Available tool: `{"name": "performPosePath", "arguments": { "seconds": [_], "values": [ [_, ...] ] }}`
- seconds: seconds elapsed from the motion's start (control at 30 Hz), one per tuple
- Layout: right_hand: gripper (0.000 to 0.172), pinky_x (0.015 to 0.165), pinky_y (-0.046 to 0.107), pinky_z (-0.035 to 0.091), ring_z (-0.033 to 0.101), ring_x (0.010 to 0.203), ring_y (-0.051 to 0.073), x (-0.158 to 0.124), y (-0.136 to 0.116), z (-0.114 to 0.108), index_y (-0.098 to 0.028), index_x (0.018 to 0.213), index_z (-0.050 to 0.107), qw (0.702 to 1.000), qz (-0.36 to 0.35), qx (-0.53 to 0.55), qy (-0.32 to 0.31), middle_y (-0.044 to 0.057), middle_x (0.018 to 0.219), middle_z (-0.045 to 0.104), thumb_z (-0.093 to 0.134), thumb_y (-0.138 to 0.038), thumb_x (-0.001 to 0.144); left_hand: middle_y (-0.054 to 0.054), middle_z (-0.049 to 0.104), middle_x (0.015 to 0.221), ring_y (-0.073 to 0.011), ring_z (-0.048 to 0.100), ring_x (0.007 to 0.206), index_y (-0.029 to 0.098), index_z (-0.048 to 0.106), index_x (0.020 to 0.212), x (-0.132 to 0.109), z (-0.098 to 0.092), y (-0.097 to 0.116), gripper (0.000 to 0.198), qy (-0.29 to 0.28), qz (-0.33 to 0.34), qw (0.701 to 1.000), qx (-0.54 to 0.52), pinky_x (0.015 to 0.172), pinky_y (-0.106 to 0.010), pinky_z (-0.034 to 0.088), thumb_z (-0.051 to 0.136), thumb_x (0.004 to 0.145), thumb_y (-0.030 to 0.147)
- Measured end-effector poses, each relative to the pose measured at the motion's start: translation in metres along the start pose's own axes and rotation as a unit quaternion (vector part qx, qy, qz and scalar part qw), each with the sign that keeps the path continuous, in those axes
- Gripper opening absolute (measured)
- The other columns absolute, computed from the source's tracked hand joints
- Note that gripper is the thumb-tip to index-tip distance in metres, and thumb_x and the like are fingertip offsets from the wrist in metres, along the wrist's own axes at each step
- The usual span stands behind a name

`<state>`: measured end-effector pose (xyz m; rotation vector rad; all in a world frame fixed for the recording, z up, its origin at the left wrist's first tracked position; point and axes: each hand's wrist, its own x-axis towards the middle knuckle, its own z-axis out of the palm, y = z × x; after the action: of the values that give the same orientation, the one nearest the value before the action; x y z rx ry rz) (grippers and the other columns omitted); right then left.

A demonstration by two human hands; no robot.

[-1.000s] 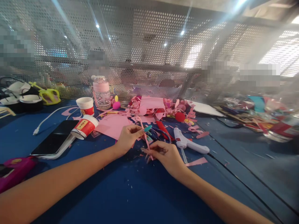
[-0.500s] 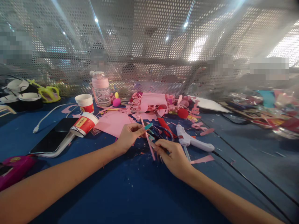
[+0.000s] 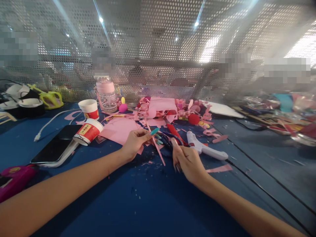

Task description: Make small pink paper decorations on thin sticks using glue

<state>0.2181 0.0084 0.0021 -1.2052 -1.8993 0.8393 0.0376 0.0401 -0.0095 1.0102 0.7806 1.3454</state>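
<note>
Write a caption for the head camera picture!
Left hand pinching a pink paper strip, right hand beside the glue gun on a blue table.

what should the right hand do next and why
Probably slip the right hand into the scissors handles. It lies right beside them, not clearly gripping anything, while the left hand pinches the pink strip, holding it out towards them.

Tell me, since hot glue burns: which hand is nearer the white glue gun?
Right. The right hand sits just left of the glue gun; the left hand pinches a pink paper strip farther left.
</note>
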Motion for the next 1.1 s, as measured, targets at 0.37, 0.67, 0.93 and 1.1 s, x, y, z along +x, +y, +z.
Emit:
{"name": "performPosePath", "arguments": {
  "seconds": [0.37, 0.67, 0.93, 1.1],
  "values": [
    [0.031, 0.060, 0.025, 0.039, 0.052, 0.064, 0.015, 0.004, -0.009, 0.004, -0.019, 0.065, 0.053, 0.968, -0.178, -0.179, 0.012, 0.002, 0.062, 0.055, 0.040, -0.036, 0.088, -0.002, 0.065, 0.056, -0.0096, 0.058, 0.051, 0.012, 0.062, 0.059, 0.000, 0.001, 0.000, 0.029, -0.017, 0.008, 0.998, 0.058, 0.055, -0.021, 0.046, 0.073, 0.057, 0.040],
    [0.033, 0.057, 0.024, 0.038, 0.050, 0.059, 0.012, 0.006, -0.015, 0.013, -0.018, 0.059, 0.049, 0.969, -0.177, -0.170, 0.017, 0.001, 0.057, 0.051, 0.040, -0.029, 0.088, 0.001, 0.058, 0.053, -0.0063, 0.051, 0.051, 0.012, 0.060, 0.056, -0.001, 0.004, 0.002, 0.027, -0.033, 0.037, 0.997, 0.057, 0.054, -0.019, 0.040, 0.073, 0.056, 0.036],
    [0.035, 0.057, 0.025, 0.037, 0.047, 0.059, 0.013, 0.005, -0.016, 0.012, -0.019, 0.056, 0.042, 0.972, -0.185, -0.144, 0.006, 0.001, 0.057, 0.047, 0.036, -0.025, 0.089, 0.001, 0.057, 0.053, -0.0066, 0.050, 0.052, 0.013, 0.061, 0.056, -0.003, 0.004, 0.003, 0.025, -0.035, 0.042, 0.994, 0.097, 0.054, -0.019, 0.040, 0.071, 0.059, 0.036],
    [0.032, 0.058, 0.025, 0.038, 0.049, 0.060, 0.013, 0.004, -0.013, 0.011, -0.019, 0.060, 0.045, 0.973, -0.175, -0.149, 0.016, 0.001, 0.058, 0.048, 0.036, -0.026, 0.089, 0.000, 0.059, 0.053, -0.0077, 0.051, 0.052, 0.014, 0.062, 0.057, -0.003, 0.004, 0.003, 0.025, -0.030, 0.035, 0.992, 0.120, 0.056, -0.021, 0.042, 0.070, 0.059, 0.037]
  ]
}}
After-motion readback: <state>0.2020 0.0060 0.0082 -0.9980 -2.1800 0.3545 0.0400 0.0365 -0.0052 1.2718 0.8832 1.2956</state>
